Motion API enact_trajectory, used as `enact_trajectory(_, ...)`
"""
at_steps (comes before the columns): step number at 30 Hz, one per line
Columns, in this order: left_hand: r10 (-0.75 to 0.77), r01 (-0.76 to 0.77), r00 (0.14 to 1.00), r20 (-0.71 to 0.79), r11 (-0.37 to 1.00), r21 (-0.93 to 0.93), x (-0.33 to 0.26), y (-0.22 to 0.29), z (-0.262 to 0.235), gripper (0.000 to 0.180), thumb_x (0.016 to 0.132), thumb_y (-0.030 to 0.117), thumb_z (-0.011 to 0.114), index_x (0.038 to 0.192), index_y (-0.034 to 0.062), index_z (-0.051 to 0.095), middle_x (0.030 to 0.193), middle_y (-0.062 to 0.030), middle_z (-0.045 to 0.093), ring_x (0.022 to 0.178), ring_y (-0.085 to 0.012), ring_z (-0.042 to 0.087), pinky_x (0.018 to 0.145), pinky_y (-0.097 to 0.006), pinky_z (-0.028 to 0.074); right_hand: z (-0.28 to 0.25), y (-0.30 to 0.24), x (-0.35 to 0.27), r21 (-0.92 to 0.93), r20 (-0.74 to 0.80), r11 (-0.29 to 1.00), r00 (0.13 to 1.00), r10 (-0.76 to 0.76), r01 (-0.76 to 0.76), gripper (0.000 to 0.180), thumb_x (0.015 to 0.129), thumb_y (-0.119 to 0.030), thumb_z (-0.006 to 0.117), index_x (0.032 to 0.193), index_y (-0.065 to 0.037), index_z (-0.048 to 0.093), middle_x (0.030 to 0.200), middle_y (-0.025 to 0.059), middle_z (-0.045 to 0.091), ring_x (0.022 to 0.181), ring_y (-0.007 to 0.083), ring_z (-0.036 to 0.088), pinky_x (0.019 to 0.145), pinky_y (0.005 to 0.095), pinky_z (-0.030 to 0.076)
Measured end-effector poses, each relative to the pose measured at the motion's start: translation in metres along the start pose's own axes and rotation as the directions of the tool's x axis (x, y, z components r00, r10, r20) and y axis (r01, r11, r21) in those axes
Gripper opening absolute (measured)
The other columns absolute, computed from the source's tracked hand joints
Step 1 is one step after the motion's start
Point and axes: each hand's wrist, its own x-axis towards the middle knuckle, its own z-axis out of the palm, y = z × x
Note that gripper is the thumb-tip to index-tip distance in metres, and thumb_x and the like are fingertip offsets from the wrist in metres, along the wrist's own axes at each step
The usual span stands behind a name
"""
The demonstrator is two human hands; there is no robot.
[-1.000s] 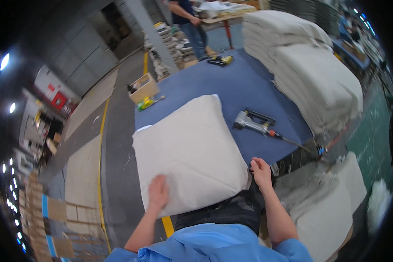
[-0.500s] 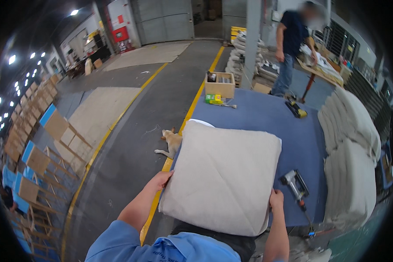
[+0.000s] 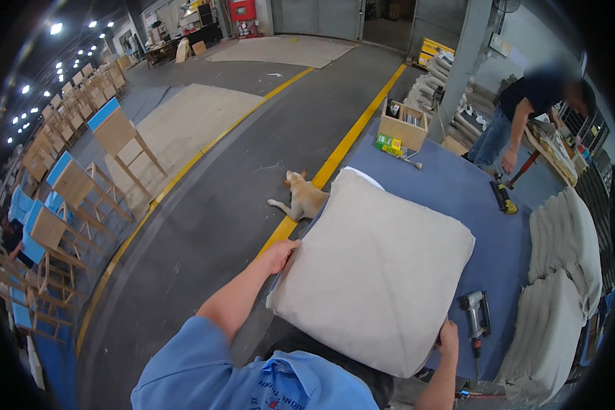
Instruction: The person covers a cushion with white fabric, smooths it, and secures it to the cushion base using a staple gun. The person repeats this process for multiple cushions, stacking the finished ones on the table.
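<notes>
Blue-grey and smooth, the worktop (image 3: 458, 179) is stretching out beneath and beyond the cushion. A tall pile of cloth (image 3: 550, 314), beige, soft and layered, is standing to the right of the cushion. The cushion (image 3: 376, 270) itself, squarish with rounded corners, is lying right in front of me, overhanging the worktop's near edge. Matte, off-white fabric is already covering its visible top, fairly smooth apart from faint creases; the underside is hiding, so I cannot tell what fastening is remaining. Past the cushion, a wooden box (image 3: 402, 131) is sitting open. Right of the cushion, a grey metal staple gun (image 3: 474, 317) is lying unheld. My left fingers (image 3: 291, 247) are clamping the cushion's left edge, my right fingers (image 3: 448, 330) its right, tips partly hidden.
</notes>
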Motion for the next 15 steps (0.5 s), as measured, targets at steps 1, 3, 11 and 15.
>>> enact_trajectory(1, -0.096, 0.101, 0.993, 0.071, 0.993, -0.061, -0.004, 0.001, -0.003, 0.039, 0.105, 0.032, 0.064, 0.131, 0.0033, 0.066, 0.123, -0.0137, 0.074, 0.113, -0.0261, 0.070, 0.100, -0.042, 0.055, -0.003, 0.000, -0.005, 0.015, 0.069, 1.000, 0.998, -0.006, 0.005, 0.027, 0.108, -0.026, 0.058, 0.106, 0.000, 0.064, 0.096, 0.0082, 0.067, 0.083, 0.0191, 0.059, 0.077, 0.0367, 0.049)
enact_trajectory(3, -0.194, 0.199, 0.969, 0.155, 0.980, -0.014, -0.011, 0.005, -0.009, 0.041, 0.105, 0.033, 0.064, 0.134, 0.0036, 0.065, 0.127, -0.0144, 0.073, 0.118, -0.0273, 0.069, 0.105, -0.044, 0.053, -0.013, 0.003, -0.009, 0.048, 0.198, 0.999, 0.980, -0.024, 0.015, 0.028, 0.109, -0.028, 0.057, 0.106, -0.001, 0.064, 0.097, 0.0063, 0.067, 0.083, 0.0177, 0.059, 0.078, 0.0355, 0.049)
enact_trajectory(11, 0.043, -0.036, 0.990, 0.131, 0.998, -0.057, -0.012, 0.011, -0.010, 0.039, 0.104, 0.025, 0.068, 0.136, 0.0032, 0.064, 0.130, -0.0136, 0.072, 0.119, -0.0253, 0.070, 0.105, -0.042, 0.054, -0.025, 0.031, 0.002, 0.337, -0.047, 0.905, 0.964, -0.260, 0.260, 0.037, 0.109, -0.039, 0.059, 0.122, -0.004, 0.063, 0.120, 0.0102, 0.067, 0.112, 0.0239, 0.063, 0.100, 0.0416, 0.049)
enact_trajectory(15, -0.035, 0.032, 0.999, 0.037, 0.995, 0.091, 0.005, 0.012, 0.005, 0.041, 0.105, 0.028, 0.066, 0.136, 0.0016, 0.064, 0.128, -0.0140, 0.072, 0.117, -0.0246, 0.070, 0.101, -0.042, 0.056, -0.030, 0.015, 0.005, 0.555, 0.234, 0.824, 0.972, -0.027, -0.111, 0.060, 0.108, -0.044, 0.060, 0.150, -0.002, 0.050, 0.147, 0.0153, 0.060, 0.130, 0.0294, 0.060, 0.110, 0.0450, 0.047)
